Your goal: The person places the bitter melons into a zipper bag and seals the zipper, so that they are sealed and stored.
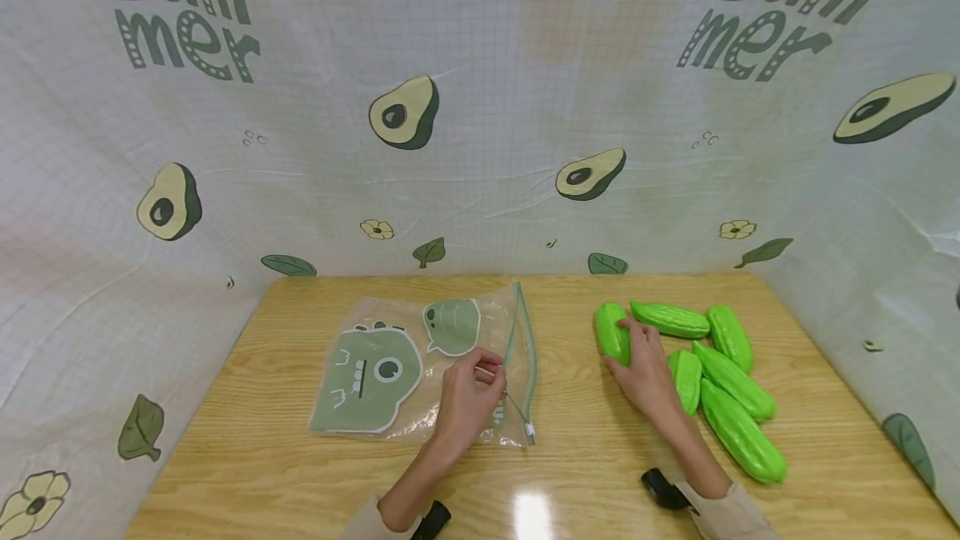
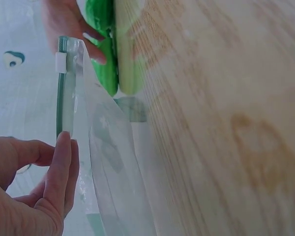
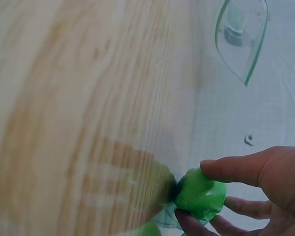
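Note:
A clear plastic zip bag [image 1: 408,332] with green cartoon prints lies on the table, its mouth parted at the right side. My left hand [image 1: 472,394] pinches the near edge of that mouth and lifts it; in the left wrist view the green zip strip [image 2: 61,103] rises above the fingertips, with a white slider [image 2: 61,62] near its end. To the right, my right hand [image 1: 647,369] grips a bright green bitter melon [image 1: 613,332], thumb on one side and fingers on the other. In the right wrist view this bitter melon [image 3: 199,194] appears end-on, close over the wood.
Several more green bitter melons [image 1: 731,390] lie grouped beside and behind my right hand. The wooden table [image 1: 570,448] meets a hanging cloth [image 1: 480,215] with avocado prints at the back and sides. Dark straps [image 1: 660,490] sit on my wrists.

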`<state>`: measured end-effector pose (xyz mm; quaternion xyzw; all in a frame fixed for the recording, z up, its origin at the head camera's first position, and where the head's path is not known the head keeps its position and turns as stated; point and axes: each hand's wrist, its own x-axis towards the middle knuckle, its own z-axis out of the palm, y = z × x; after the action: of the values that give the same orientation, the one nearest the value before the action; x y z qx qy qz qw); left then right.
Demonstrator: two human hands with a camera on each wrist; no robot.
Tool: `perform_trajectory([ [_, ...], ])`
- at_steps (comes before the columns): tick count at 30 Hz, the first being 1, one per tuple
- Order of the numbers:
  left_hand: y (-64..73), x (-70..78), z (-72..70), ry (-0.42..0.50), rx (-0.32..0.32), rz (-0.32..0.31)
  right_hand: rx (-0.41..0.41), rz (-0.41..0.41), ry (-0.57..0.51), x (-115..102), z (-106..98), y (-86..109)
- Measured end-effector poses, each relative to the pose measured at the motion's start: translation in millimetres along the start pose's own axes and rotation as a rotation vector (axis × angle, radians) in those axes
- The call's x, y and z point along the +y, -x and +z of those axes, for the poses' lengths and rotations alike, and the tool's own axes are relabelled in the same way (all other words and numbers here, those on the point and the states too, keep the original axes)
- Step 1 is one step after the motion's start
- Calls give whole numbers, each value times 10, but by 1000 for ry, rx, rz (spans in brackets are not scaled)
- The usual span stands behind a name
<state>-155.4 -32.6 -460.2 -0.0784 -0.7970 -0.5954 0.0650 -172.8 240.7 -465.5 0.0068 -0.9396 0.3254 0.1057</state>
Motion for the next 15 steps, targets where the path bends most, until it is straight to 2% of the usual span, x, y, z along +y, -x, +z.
perform_trajectory([
  [6,-4,10,-3,18,-9,0,-3,4,-11,1,-25,-4],
  [15,3,25,-27,29,-42,5,62,-52,-9,32,-58,-12],
])
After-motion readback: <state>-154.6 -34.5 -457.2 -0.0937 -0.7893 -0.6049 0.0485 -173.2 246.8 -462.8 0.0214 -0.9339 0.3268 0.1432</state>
